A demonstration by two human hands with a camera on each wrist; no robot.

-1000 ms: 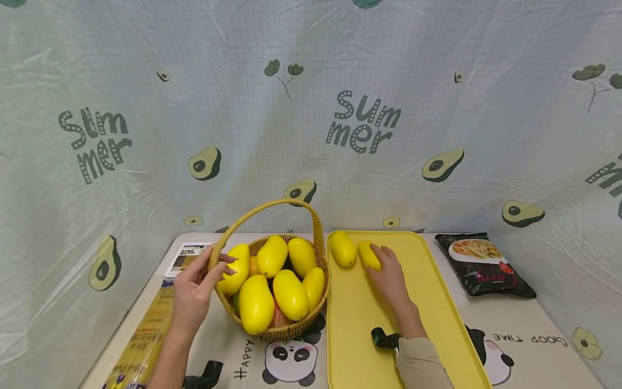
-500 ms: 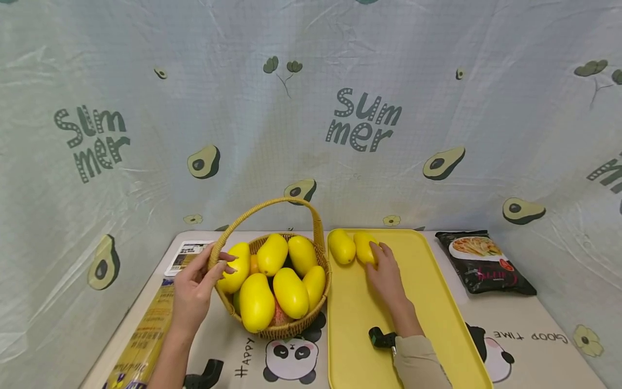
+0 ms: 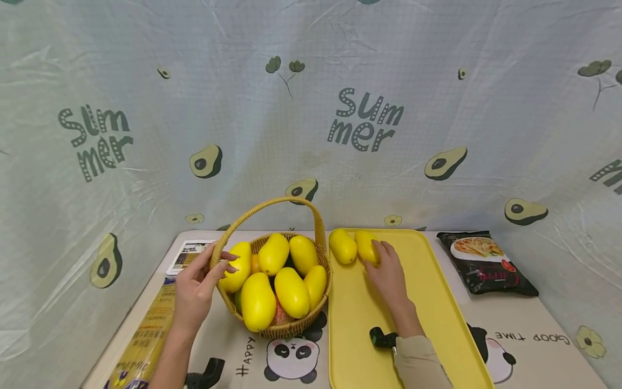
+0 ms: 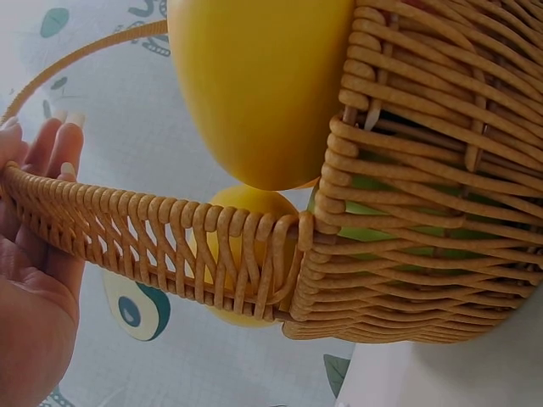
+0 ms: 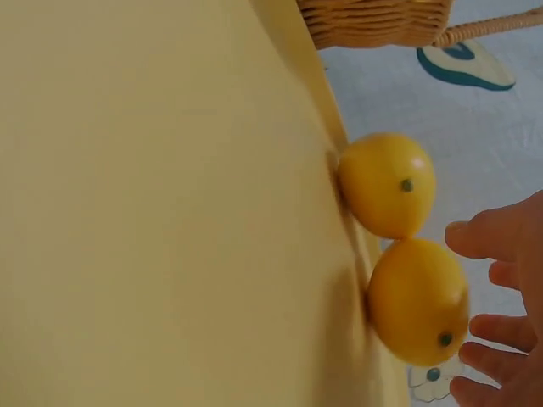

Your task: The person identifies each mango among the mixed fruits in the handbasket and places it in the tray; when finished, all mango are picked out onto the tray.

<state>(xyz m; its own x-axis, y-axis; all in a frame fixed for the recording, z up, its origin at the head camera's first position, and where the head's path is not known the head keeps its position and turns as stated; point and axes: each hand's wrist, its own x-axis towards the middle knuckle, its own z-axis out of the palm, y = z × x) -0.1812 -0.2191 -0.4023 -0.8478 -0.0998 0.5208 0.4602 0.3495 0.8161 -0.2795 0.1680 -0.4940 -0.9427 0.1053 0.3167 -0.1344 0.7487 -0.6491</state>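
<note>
My left hand (image 3: 194, 289) holds the wicker basket's handle (image 3: 262, 208) at its lower left side; in the left wrist view the fingers (image 4: 64, 153) pass behind the woven strip. Several yellow mangoes (image 3: 257, 302) fill the basket (image 3: 303, 327), over an orange and a reddish fruit that are partly hidden. On the yellow tray (image 3: 359, 335) two more mangoes lie side by side at the far left corner. My right hand (image 3: 389, 275) is at the right-hand mango (image 5: 416, 301), fingers loose, fingertips at its side and the thumb apart from it.
A black food packet (image 3: 491, 265) lies right of the tray. Left of the basket are a long yellow packet (image 3: 146, 340) and a white-edged pack (image 3: 187, 256). A printed curtain (image 3: 311, 135) hangs behind the table.
The right hand has moved the right-hand mango slightly back and left, up against the other one. The left hand stays at the basket handle.
</note>
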